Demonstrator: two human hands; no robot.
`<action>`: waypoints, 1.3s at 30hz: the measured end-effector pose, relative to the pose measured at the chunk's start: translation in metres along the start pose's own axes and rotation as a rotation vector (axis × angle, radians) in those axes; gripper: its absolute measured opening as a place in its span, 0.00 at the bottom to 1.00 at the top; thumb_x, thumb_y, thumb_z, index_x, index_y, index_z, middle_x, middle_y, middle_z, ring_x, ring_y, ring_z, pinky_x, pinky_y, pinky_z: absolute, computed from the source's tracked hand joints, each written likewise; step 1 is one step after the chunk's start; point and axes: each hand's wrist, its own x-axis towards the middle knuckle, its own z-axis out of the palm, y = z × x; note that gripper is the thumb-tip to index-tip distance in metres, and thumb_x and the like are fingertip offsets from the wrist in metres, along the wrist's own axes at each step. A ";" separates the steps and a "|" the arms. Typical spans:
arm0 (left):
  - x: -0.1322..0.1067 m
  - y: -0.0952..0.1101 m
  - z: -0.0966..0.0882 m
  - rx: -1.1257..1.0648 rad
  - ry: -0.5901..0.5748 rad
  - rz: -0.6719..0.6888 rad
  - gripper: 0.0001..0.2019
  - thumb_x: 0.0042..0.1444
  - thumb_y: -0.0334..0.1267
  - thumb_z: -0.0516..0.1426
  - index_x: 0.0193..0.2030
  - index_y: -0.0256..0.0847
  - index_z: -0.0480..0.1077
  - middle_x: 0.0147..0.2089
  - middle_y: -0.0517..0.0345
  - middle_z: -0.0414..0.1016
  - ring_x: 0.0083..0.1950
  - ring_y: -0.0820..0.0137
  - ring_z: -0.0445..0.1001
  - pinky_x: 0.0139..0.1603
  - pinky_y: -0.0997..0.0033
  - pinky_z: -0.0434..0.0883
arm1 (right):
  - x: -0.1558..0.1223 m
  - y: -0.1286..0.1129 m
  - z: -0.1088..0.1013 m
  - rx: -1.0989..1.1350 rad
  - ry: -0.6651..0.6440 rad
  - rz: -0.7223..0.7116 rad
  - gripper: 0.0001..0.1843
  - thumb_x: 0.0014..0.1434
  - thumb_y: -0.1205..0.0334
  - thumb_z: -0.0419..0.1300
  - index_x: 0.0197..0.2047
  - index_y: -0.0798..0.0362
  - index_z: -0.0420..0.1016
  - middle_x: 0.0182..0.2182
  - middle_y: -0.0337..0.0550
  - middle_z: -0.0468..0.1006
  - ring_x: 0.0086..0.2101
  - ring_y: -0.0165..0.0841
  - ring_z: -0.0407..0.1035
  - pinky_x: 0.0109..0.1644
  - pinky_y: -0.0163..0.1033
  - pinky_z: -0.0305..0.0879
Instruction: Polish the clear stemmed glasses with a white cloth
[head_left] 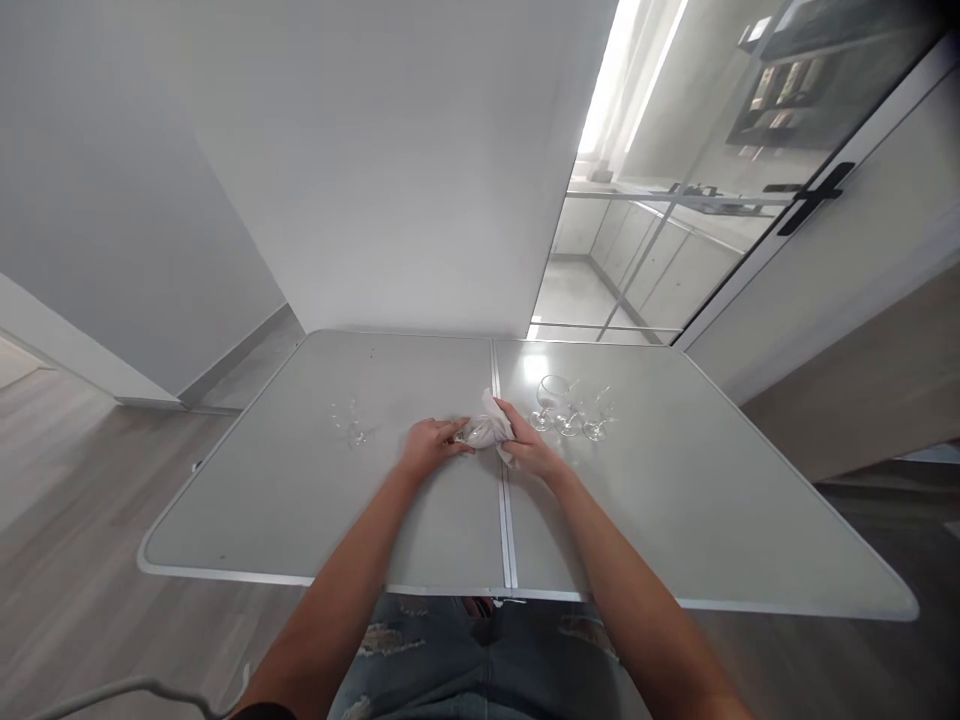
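Observation:
Above the middle of the folding table (420,540), a stemmed glass (472,432) lies on its side between my two hands. My left hand (435,443) is closed around its stem end. A thin white cloth or tissue (491,425) covers the bowl end, and my right hand (527,443) pinches it there against the glass. The fingers and the cloth hide much of the glass. Just right of my right hand, several clear stemmed glasses (568,422) stand in a cluster. Another clear glass (355,432) stands apart on the left half.
A metal-edged seam (504,520) divides the tabletop. The white wall (405,180) rises behind the far edge. At the right is a glazed door with a black handle (817,198), a kitchen showing through it. A pale cable (135,686) hangs at lower left.

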 end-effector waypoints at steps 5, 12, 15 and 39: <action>0.001 0.003 0.005 0.051 0.036 0.028 0.25 0.58 0.57 0.64 0.57 0.48 0.78 0.33 0.51 0.82 0.35 0.64 0.78 0.41 0.66 0.67 | -0.001 0.008 -0.002 -0.095 -0.055 -0.023 0.51 0.49 0.73 0.54 0.76 0.46 0.49 0.60 0.45 0.73 0.55 0.41 0.70 0.67 0.52 0.60; 0.004 0.003 0.000 0.114 0.053 0.003 0.18 0.62 0.51 0.62 0.56 0.48 0.79 0.33 0.50 0.80 0.36 0.63 0.79 0.42 0.65 0.66 | 0.001 -0.001 0.005 0.042 0.016 0.035 0.51 0.52 0.69 0.57 0.77 0.42 0.47 0.56 0.44 0.76 0.43 0.37 0.73 0.52 0.46 0.72; 0.005 0.003 0.002 0.131 0.014 -0.011 0.20 0.62 0.52 0.61 0.57 0.47 0.78 0.34 0.50 0.81 0.37 0.63 0.78 0.44 0.65 0.67 | -0.001 0.001 0.006 0.128 0.053 0.076 0.51 0.53 0.67 0.57 0.78 0.41 0.43 0.47 0.42 0.79 0.35 0.35 0.71 0.45 0.45 0.73; 0.002 0.002 0.005 0.162 0.073 0.116 0.21 0.65 0.54 0.58 0.58 0.46 0.77 0.31 0.52 0.81 0.32 0.66 0.77 0.39 0.67 0.65 | 0.002 0.003 0.002 -0.119 0.006 -0.006 0.51 0.51 0.74 0.53 0.76 0.38 0.49 0.54 0.41 0.78 0.47 0.40 0.72 0.60 0.53 0.66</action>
